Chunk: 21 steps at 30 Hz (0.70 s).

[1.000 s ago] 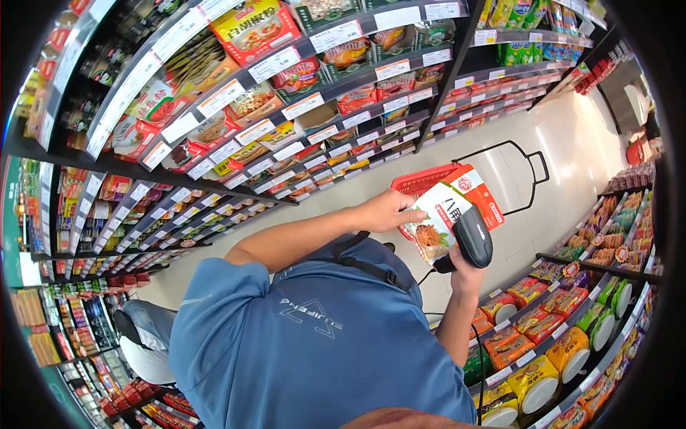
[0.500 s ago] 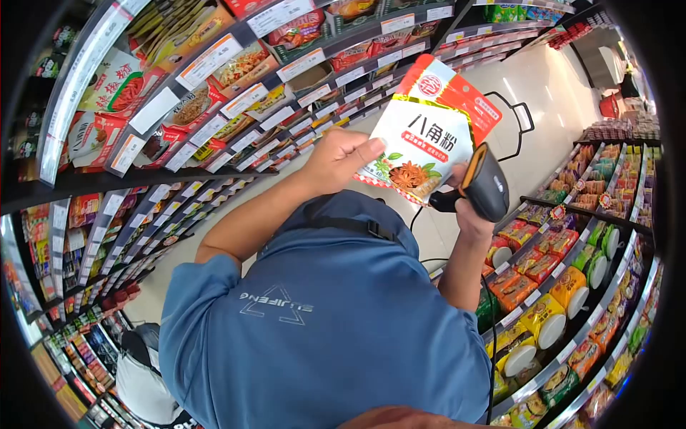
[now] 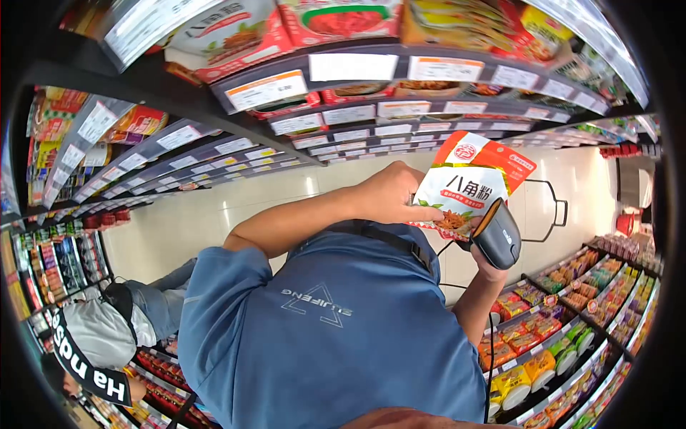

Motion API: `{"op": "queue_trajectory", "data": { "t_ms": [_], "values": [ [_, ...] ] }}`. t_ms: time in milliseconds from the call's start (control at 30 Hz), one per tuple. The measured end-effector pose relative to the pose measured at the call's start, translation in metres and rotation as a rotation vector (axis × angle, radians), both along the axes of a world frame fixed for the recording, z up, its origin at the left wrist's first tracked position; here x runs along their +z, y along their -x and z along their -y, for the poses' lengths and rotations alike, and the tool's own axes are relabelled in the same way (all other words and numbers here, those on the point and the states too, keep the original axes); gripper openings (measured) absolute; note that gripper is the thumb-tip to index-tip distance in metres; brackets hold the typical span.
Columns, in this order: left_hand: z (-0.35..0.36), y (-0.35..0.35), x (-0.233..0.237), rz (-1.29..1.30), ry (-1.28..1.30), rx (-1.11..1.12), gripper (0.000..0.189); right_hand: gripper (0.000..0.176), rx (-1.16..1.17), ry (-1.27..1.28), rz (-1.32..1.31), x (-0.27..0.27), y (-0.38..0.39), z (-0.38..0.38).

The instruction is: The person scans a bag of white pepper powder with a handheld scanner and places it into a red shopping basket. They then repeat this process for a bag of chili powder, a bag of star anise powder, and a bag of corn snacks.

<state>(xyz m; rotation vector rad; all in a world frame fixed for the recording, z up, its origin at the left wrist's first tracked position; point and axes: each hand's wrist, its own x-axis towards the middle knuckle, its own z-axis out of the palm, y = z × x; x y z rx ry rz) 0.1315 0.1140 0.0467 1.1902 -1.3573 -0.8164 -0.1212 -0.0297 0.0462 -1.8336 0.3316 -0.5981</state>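
My left hand (image 3: pixel 391 191) grips the left edge of a red and white pouch of star anise powder (image 3: pixel 461 179), thumb laid across its lower front. The pouch is tilted, its printed front facing me. In my right hand (image 3: pixel 491 266) is a black barcode scanner (image 3: pixel 498 236) with an orange rim, close against the pouch's lower right corner. Its handle and most of the right fingers are hidden behind the scanner head and the pouch. Similar red and white seasoning packets (image 3: pixel 227 36) stand on the shelf in front of me.
Price tags line the shelf edge (image 3: pixel 354 68) ahead. Lower right, another shelf holds bagged and tubbed snacks (image 3: pixel 539 368). A dark cable (image 3: pixel 490 357) runs down by my right side. Another person (image 3: pixel 107 329) is at the lower left, beside more shelves. A black-outlined frame (image 3: pixel 561 212) is on the tiled floor.
My view has turned, so the seasoning shelf now spans the top. Pouch and scanner sit lower and further right in view. The left thumb has shifted down the pouch's front.
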Motion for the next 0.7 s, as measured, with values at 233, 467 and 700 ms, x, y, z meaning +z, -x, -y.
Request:
{"op": "queue_trajectory", "data": {
  "t_ms": [233,467,700],
  "values": [
    [-0.049,-0.045,0.028,0.314,0.054,0.281,0.03,0.078,0.124,-0.331,-0.053,-0.005,-0.047,-0.017],
    [-0.092,-0.099,0.087,0.61,0.452,0.715,0.033,0.067,0.208,-0.18,0.054,0.076,-0.161,-0.06],
    [-0.13,-0.132,0.13,1.14,0.496,1.319,0.035,0.075,0.362,-0.215,0.28,0.141,-0.25,-0.078]
  ]
}}
